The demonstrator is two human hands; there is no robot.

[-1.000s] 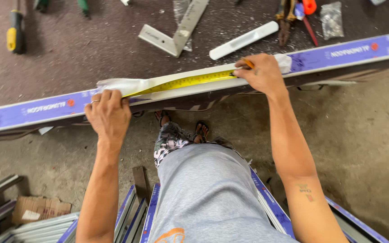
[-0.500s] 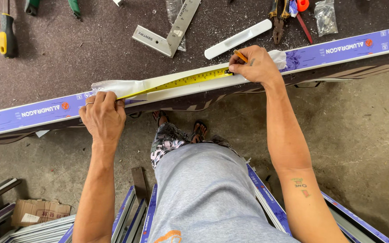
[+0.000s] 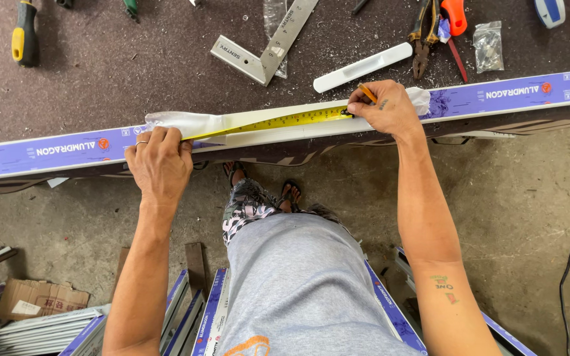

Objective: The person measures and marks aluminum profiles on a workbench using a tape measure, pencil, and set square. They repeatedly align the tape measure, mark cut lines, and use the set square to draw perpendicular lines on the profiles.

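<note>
A long metal strip (image 3: 285, 128) lies along the near edge of the workbench (image 3: 133, 79), its long axis running left to right and climbing slightly toward the right. Purple film covers both ends; the middle stretch is bare and white. A yellow tape measure blade (image 3: 278, 121) is stretched flat along that bare part, following the same line as the strip.

The left hand (image 3: 159, 161) presses on the strip's near edge at the left end of the tape, fingers curled together over the edge; whether they pinch the tape end itself is hard to tell, since the knuckles hide it. The right hand (image 3: 387, 109) rests on the strip at the tape's right end, fingers closed around one pencil (image 3: 367, 92) whose tip points down-left to the tape.

On the bench behind the strip: one metal try square (image 3: 268, 49), one white plastic handle (image 3: 363, 67), one pair of pliers (image 3: 422, 36), one small clear bag (image 3: 487, 45) and one yellow-handled screwdriver (image 3: 23, 33). More wrapped strips (image 3: 199, 316) lie on the floor by the person's legs.
</note>
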